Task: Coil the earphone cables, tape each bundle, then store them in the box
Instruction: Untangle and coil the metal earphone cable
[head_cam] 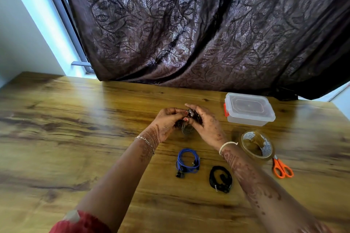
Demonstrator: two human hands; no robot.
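Left hand (167, 121) and right hand (206, 125) pinch a dark, looped cable bundle (186, 130).

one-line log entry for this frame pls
step: coiling dark cable | left hand, right hand: both gripping it | blue coil, black coil: lying coiled | box: lid on | tape roll, scissors: untouched

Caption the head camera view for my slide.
Left hand and right hand hold a dark cable bundle; tape, scissors, box nearby.
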